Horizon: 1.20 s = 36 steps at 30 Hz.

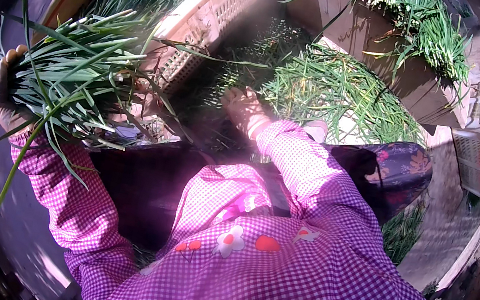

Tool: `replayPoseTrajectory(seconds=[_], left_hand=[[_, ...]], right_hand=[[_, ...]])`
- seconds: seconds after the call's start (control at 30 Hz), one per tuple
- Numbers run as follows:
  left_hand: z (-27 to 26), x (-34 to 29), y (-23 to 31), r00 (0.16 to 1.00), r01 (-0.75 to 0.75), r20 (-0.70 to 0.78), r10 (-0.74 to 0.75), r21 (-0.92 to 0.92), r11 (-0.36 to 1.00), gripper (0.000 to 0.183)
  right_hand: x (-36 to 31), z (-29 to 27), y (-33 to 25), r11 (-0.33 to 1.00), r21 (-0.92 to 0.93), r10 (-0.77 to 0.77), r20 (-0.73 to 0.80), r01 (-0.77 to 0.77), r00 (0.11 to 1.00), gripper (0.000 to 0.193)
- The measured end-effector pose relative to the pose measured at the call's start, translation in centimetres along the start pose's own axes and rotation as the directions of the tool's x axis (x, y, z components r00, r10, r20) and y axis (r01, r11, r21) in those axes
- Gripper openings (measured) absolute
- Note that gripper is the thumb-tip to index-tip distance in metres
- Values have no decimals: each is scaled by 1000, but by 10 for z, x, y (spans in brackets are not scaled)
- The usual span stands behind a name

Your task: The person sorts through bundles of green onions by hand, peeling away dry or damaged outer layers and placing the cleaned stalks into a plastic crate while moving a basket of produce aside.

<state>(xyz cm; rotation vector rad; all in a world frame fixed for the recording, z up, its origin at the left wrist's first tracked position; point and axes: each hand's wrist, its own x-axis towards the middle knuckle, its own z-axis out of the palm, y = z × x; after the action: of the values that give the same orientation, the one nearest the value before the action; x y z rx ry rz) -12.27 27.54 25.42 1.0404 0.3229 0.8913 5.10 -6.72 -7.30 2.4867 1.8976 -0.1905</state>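
**Gathering green chives into a bunch**

The bunch of chives [63,77] sits out at the person's left, raised above the lap, its long flat leaves fanning toward the baskets. The left hand [6,93] has its fingers wrapped tight round the lower ends of that bunch. The right hand [245,111] reaches forward, down into the loose chive pile [333,92] spread ahead; its fingers are buried in shadow and leaves, so I cannot tell whether they are apart or pinched on stalks.

By my reading, the step in hand is picking more stalks to add to the held bunch. The next move would call for the right hand to draw out a few stalks cleanly (ends aligned) and carry them across to the left.

A pale woven basket [212,13] beside the bunch holds more chives. A cardboard box [397,62], farther right, is also topped with greens. A dark floral cloth [397,168] lies near the pile.
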Motion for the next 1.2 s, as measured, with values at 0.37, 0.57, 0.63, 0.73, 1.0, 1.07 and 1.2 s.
replayPoseTrajectory(seconds=[0.37,0.57,0.63,0.73,1.0,1.07,1.2], left_hand=[[-28,-9,19,990,101,-103,-93,81,992,27],[-6,-24,15,982,186,11,-187,55,981,30],[-2,-21,16,977,198,67,-200,40,979,31],[5,-24,13,984,164,-65,-166,-32,986,27],[50,-24,-13,998,-30,42,36,-124,992,35],[56,-21,-25,998,-56,7,59,-193,980,30],[67,-20,-30,986,-136,-124,116,-166,977,21]], right_hand=[[56,52,39,955,-40,-283,169,293,944,32],[-66,4,244,901,-348,424,571,-261,703,29],[-130,-21,276,871,-453,490,792,-187,363,35],[-177,-27,303,880,-394,452,865,-264,216,46],[-40,-84,196,811,583,-288,338,40,896,60],[0,-123,127,392,904,-188,260,-171,947,63],[32,-173,7,-270,963,-209,-40,-18,977,59]])
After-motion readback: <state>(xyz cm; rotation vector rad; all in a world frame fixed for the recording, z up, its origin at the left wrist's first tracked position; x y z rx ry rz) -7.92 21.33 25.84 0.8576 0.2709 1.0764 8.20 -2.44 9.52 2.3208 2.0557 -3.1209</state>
